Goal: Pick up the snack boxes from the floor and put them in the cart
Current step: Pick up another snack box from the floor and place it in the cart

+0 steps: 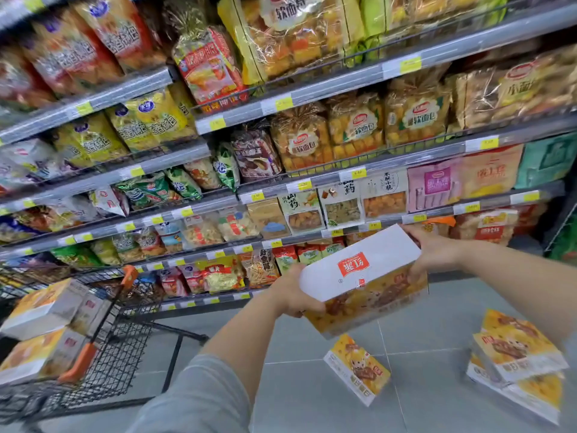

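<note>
Gripping snack box [363, 278] endwise, both hands, arms outstretched

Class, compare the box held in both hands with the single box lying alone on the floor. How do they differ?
The held box is in the air, gripped at its ends by the left hand and right hand; the floor box lies untouched on the tiles. The held box shows its white side with a red logo on top; the floor box shows its yellow printed face. Both share the same yellow-and-white design.

Both hands, left hand [293, 292] and right hand [432, 248], grip white-and-yellow cardboard snack box [365, 281] above grey tile floor [296, 385]; black wire cart [103, 348] left holds similar boxes; more lie on floor.
</note>
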`<state>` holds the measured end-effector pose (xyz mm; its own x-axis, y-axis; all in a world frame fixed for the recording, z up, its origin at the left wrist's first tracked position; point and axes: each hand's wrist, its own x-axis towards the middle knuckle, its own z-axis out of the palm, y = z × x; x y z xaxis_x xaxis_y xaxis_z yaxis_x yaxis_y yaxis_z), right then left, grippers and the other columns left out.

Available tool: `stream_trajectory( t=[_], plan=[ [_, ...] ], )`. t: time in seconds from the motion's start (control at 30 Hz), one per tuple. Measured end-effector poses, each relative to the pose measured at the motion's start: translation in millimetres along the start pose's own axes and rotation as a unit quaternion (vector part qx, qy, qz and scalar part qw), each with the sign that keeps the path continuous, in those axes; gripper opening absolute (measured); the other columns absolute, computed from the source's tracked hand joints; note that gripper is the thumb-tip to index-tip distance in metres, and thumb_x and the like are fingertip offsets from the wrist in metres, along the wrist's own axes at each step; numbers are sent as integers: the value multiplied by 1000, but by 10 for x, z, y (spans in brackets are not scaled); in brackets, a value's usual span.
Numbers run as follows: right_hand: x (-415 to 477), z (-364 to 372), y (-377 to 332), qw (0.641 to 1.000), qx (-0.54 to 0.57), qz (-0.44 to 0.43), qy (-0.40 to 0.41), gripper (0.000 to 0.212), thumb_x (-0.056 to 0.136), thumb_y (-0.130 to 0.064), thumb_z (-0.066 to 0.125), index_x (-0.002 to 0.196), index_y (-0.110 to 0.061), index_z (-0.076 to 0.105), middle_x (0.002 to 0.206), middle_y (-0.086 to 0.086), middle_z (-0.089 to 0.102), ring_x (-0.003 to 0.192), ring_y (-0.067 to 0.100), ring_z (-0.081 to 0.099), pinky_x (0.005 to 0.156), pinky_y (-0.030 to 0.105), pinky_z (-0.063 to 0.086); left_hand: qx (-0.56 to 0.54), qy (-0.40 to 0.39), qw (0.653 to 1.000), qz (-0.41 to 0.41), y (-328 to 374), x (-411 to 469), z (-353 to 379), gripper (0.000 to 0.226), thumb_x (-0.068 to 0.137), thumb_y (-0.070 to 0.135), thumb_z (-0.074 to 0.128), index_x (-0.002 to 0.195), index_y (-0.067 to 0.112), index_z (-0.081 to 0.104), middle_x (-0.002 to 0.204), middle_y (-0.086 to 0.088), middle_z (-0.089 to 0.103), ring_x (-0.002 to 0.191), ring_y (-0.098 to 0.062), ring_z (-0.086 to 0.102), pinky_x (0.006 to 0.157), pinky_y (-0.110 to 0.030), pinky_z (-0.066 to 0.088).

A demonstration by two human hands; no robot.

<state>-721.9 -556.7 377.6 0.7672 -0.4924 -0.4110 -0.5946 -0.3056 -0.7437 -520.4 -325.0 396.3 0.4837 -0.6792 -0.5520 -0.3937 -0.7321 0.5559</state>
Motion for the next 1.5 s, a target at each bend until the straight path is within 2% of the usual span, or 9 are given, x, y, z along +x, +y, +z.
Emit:
stream_trajectory(
  t=[0.3,0.67,0.8,0.9,1.0,1.1,1.23,1.33,1.5],
  plan=[
    [462,606,-1220,996,-14,-5,-85,121,50,-21,89,146,-33,18,145,-2,36,131,25,38,106,45,41,-18,8,998,-56,-807,-445,-1137,88,71,19,76,141,29,24,122,-2,44,108,-24,52,73,-33,59],
    [988,1665,-3183,991,-36,-45,-118,112,56,-13,90,145,-23,23,139,-2,41,128,21,41,102,35,40,-60,61,993,-83,-2114,-913,-2669,89,72,19,77,141,31,21,111,0,41,90,-22,57,60,-28,55],
    [1149,1974,-3740,985,-50,-67,-148,129,35,-30,97,143,-28,28,142,-1,43,131,25,44,106,48,42,-107,96,985,-94,-2547,-1038,-3011,74,77,9,74,133,29,30,110,-1,43,89,-22,57,56,-30,54],
    [1191,2138,-4054,987,-54,-72,-135,105,62,-19,88,146,-24,24,145,0,38,132,25,40,106,43,40,-134,121,980,-88,-2817,-1097,-3244,87,67,18,79,138,32,31,121,-6,43,95,-28,59,65,-36,57],
    [1462,2347,-4280,985,-45,-63,-156,103,63,-17,86,144,-26,25,142,-1,40,128,25,44,105,45,41,-141,151,974,-92,-3040,-1131,-3458,98,68,24,78,148,33,22,131,-7,39,92,-27,60,57,-30,53],
    [1765,2546,-4556,982,-19,-68,-175,101,60,-15,87,142,-26,28,139,1,45,123,24,49,99,44,47,-173,151,969,-90,-3265,-1106,-3639,98,69,25,78,148,32,22,134,-5,39,98,-26,58,67,-34,55],
    [2148,2878,-4980,971,-5,-73,-227,91,73,-7,79,144,-24,25,135,2,46,108,20,55,74,31,49,-225,191,948,-116,-3670,-1049,-3950,89,78,23,77,149,32,24,146,-5,36,112,-29,57,78,-37,57],
    [2484,3122,-5230,970,-3,-74,-232,84,75,-11,79,140,-26,28,131,-1,46,117,23,53,90,39,49,-228,230,936,-139,-3945,-1003,-4185,101,68,36,83,150,33,25,144,-4,40,114,-29,57,81,-38,58],
    [2932,3654,-5713,962,-36,-90,-254,70,77,-22,78,132,-19,35,123,2,54,114,24,55,99,41,43,-346,284,881,-156,-4381,-1060,-4461,76,82,17,74,144,26,31,106,4,55,92,-19,59,89,-41,53]
  ],
)
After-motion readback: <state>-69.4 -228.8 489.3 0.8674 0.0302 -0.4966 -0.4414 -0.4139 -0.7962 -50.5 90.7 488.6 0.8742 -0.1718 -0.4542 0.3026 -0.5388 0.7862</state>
